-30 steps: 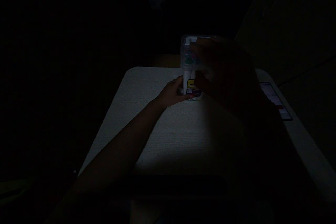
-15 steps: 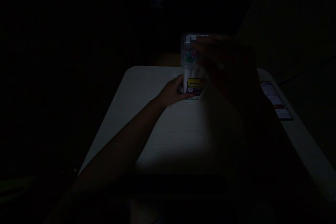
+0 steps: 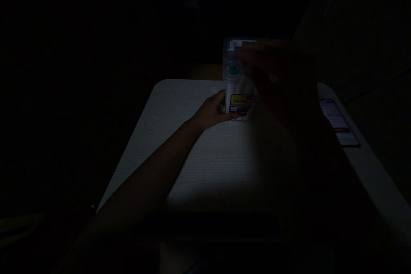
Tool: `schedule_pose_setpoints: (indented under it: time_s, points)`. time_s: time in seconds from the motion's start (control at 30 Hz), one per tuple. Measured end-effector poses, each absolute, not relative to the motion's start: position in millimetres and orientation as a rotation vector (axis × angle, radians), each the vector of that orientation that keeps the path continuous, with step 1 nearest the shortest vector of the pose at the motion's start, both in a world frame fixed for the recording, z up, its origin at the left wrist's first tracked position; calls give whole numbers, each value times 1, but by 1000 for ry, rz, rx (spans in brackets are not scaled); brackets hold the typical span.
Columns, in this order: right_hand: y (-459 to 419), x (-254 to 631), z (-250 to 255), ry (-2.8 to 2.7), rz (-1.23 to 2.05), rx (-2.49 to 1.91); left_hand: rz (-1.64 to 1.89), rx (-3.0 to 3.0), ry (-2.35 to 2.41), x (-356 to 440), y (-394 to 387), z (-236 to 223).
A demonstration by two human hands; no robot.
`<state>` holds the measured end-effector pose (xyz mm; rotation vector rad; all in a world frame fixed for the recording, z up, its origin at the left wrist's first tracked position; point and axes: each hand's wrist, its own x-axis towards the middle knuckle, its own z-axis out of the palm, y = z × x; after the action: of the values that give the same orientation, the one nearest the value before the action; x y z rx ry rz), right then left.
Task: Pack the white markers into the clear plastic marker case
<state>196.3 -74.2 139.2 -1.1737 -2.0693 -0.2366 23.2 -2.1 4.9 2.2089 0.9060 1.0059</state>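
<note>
- Table (image 3: 205, 167): pale, set beneath the box (image 3: 239, 84); a broad shadow (image 3: 272, 162) is cast on it, to the near right of the box.
- Right hand (image 3: 289, 72): raised at the upper right of the box, its fingers brought to the lid (image 3: 227, 66), its thumb held lower; it is so darkened that whether anything is gripped by it cannot be told.
- Left hand (image 3: 210, 113): placed low at the left of the box, which is grasped by it, the thumb laid across the front and the other fingers curled round the left side, partly hidden.
- Box: clear, stood upright on the table, close to its far edge; white barrels (image 3: 228, 94) are held inside.
- Phone (image 3: 340, 124): laid on the table, well to the right of the box, its lit screen partly covered by the right arm (image 3: 324, 162).
- Lid: see-through, set over the top of the box.
- Label (image 3: 241, 102): borne low on the front of the box, yellow above, dark below.
- Green cap (image 3: 233, 70), pink cap (image 3: 240, 64): seen through the upper box.
</note>
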Motion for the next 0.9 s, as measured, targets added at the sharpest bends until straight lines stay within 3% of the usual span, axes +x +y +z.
schedule_pose_setpoints:
  time_s: [0.57,0.9]
  points:
    - [-72,200,134,-2073,-217,-1041,1006,2215,893,22,-2,4]
    - [-18,233,73,-1490,-21,-1147,1015,2277,882,23,-1,5]
